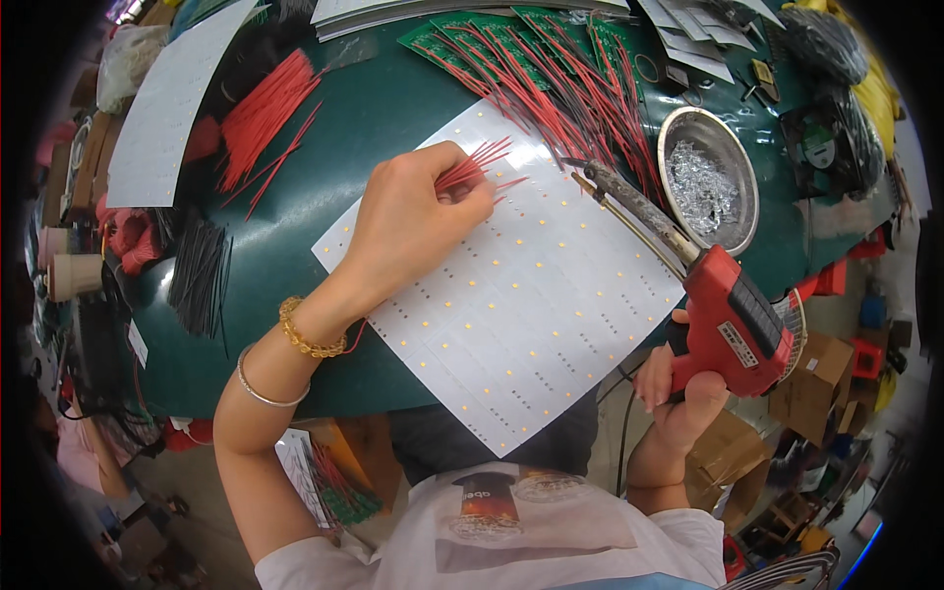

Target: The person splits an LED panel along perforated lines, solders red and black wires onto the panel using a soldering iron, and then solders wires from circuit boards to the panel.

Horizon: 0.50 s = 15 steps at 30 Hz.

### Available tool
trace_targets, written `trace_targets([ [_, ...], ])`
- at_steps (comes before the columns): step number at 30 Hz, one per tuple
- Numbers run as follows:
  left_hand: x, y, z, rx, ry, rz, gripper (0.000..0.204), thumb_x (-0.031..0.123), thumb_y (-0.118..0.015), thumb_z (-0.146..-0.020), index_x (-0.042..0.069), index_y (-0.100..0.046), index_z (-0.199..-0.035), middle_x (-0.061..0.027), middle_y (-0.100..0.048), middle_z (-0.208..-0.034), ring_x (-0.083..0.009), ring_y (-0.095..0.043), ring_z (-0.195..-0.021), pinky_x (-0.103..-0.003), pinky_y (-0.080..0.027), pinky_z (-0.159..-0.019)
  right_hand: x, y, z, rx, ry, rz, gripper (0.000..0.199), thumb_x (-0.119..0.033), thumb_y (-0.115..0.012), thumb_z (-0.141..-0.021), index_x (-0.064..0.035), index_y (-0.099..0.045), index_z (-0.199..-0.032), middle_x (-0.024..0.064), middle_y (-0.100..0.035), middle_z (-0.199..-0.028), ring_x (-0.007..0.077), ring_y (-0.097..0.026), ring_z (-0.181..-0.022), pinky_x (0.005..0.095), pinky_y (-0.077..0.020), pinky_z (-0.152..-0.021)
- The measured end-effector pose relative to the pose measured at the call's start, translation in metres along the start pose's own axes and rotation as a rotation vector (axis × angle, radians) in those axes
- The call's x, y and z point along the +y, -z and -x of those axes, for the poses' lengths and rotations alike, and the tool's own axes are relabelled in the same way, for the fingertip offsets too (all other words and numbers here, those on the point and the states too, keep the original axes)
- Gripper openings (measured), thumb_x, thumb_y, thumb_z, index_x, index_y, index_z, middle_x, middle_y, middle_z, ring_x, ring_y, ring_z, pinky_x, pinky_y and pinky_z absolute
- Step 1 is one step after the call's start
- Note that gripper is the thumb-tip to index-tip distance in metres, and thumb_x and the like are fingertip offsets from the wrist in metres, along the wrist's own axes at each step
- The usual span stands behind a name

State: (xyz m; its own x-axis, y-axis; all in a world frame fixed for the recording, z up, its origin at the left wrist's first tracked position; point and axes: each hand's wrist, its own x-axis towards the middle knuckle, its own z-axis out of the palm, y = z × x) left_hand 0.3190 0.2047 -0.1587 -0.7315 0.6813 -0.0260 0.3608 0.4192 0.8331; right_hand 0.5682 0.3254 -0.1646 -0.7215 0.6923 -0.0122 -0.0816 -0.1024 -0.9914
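Observation:
My left hand (413, 216) is closed around a small bunch of red wires (474, 167), held above the upper part of a white LED board (536, 320). The board is turned cornerwise on the table and carries rows of small yellow LEDs. In my right hand (688, 398) is the handle of a red soldering gun (733, 320). Its metal barrel slants up and left over the board's right side. The gun's tip lies close to the board's upper right edge, right of my left fingers. Whether it touches anything I cannot tell.
Green circuit boards (472, 44) with red and black wires lie at the back. An oval metal bowl (749, 211) of silvery scraps stands right. Left are red wires (265, 113), black wires (202, 270) and another white board (162, 128). Cardboard boxes (811, 388) stand beyond the green table (285, 256).

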Motion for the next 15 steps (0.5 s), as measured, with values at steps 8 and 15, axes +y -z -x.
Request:
trace_targets([
  [8, -0.009, 0.012, 0.010, -0.128, -0.007, 0.057, 0.016, 0.011, -0.064, -0.081, -0.002, -0.058, -0.077, 0.0044, -0.049, -0.064, -0.0018, -0.037, -0.058, -0.019, -0.032, -0.051, 0.000, 0.004, 0.008, 0.037, 0.027, 0.005, 0.084, -0.062, -0.052, -0.081, 0.0111, -0.037, -0.120, -0.0028, -0.037, -0.047, 0.0079, -0.039, -0.036, 0.0227, -0.0359, -0.038],
  [15, -0.001, 0.021, -0.007, 0.008, -0.148, 0.005, 0.017, 0.012, -0.061, -0.084, -0.002, -0.056, -0.077, 0.0025, -0.048, -0.063, -0.0031, -0.037, -0.059, -0.021, -0.031, -0.051, 0.000, 0.006, 0.010, 0.008, -0.008, -0.013, 0.085, -0.064, -0.052, -0.080, 0.0105, -0.038, -0.119, -0.0030, -0.037, -0.047, 0.0076, -0.038, -0.036, 0.0222, -0.0353, -0.037],
])
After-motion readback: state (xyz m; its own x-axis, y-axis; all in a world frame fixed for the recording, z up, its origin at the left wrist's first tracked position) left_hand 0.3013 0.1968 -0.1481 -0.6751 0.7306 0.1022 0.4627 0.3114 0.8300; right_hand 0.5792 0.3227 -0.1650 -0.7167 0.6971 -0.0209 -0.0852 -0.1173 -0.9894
